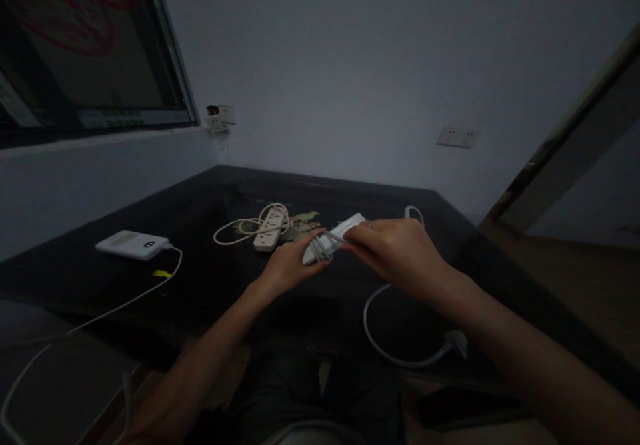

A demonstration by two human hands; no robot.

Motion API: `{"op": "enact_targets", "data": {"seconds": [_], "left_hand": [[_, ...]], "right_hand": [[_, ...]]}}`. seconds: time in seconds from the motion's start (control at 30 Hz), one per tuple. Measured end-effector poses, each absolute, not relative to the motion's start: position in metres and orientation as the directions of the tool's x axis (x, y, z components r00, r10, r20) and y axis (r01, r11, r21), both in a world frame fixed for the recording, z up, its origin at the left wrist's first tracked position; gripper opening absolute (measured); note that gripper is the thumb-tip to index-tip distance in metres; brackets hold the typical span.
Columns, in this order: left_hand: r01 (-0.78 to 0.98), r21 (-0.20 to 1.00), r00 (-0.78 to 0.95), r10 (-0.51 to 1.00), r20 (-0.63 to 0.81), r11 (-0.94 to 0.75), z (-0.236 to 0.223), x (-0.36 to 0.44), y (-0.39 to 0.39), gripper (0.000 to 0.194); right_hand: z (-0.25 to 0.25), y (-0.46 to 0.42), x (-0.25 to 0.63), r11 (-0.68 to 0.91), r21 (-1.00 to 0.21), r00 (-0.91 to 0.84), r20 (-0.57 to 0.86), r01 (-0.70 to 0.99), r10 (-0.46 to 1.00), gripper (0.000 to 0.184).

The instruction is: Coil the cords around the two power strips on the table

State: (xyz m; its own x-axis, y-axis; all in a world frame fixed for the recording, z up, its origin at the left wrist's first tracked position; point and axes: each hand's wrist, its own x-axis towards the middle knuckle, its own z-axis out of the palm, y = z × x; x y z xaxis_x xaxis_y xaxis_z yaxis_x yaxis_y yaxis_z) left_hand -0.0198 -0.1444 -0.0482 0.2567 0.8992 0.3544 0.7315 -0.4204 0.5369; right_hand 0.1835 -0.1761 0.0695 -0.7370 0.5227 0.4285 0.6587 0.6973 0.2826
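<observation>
Cord (321, 248) wrapped around white power strip (354, 222)
My left hand (285, 266) grips it; my right hand (403, 248) pinches cord, calling for steady tension.

Seemingly plastic held strip (354, 223), smooth tabletop (210, 298), matt wall (340, 78)

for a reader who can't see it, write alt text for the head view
Two bare hands, left and right, hold a white power strip with cord wrapped around it above a dark table; another strip and a white device lie on the table.
</observation>
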Motion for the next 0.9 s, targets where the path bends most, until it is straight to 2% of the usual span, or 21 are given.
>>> {"op": "enact_targets", "data": {"seconds": [0.13,0.27,0.37,0.43,0.5,0.57,0.63,0.67,0.77,0.9], "left_hand": [[0.745,0.51,0.226,0.882,0.414,-0.43,-0.052,-0.021,-0.142,0.067],[0.802,0.477,0.148,0.894,0.424,-0.359,-0.055,-0.025,-0.14,0.068],[0.815,0.5,0.085,0.914,0.398,-0.293,-0.056,-0.03,-0.14,0.067],[0.789,0.537,0.051,0.903,0.427,-0.299,-0.055,-0.032,-0.142,0.066],[0.75,0.571,0.026,0.877,0.48,-0.335,-0.052,-0.032,-0.146,0.065],[0.705,0.602,0.004,0.85,0.527,-0.376,-0.047,-0.031,-0.15,0.063],[0.656,0.626,-0.004,0.827,0.562,-0.422,-0.041,-0.029,-0.155,0.061],[0.631,0.636,-0.004,0.818,0.575,-0.444,-0.038,-0.029,-0.157,0.06],[0.547,0.686,-0.024,0.811,0.585,-0.479,-0.034,-0.029,-0.163,0.058],[0.362,0.808,-0.071,0.85,0.522,-0.466,-0.036,-0.031,-0.164,0.059]], "right_hand": [[0.06,-0.184,0.18,0.721,0.189,-0.724,0.395,0.667,0.566,0.015],[0.044,-0.196,0.171,0.712,0.03,-0.688,0.287,0.701,0.666,0.018],[0.034,-0.199,0.172,0.689,-0.14,-0.65,0.245,0.711,0.72,0.024],[0.03,-0.195,0.176,0.664,-0.302,-0.631,0.212,0.684,0.746,0.027],[0.024,-0.186,0.182,0.58,-0.516,-0.642,0.073,0.63,0.763,0.026],[0.016,-0.175,0.187,0.404,-0.722,-0.693,-0.143,0.562,0.707,0.026],[0.008,-0.165,0.19,0.226,-0.832,-0.75,-0.296,0.507,0.592,0.025],[0.005,-0.16,0.191,0.172,-0.857,-0.772,-0.328,0.486,0.545,0.025],[0.003,-0.151,0.194,0.156,-0.889,-0.792,-0.289,0.43,0.537,0.028],[0.018,-0.147,0.198,0.33,-0.877,-0.708,-0.017,0.349,0.706,0.033]]}}
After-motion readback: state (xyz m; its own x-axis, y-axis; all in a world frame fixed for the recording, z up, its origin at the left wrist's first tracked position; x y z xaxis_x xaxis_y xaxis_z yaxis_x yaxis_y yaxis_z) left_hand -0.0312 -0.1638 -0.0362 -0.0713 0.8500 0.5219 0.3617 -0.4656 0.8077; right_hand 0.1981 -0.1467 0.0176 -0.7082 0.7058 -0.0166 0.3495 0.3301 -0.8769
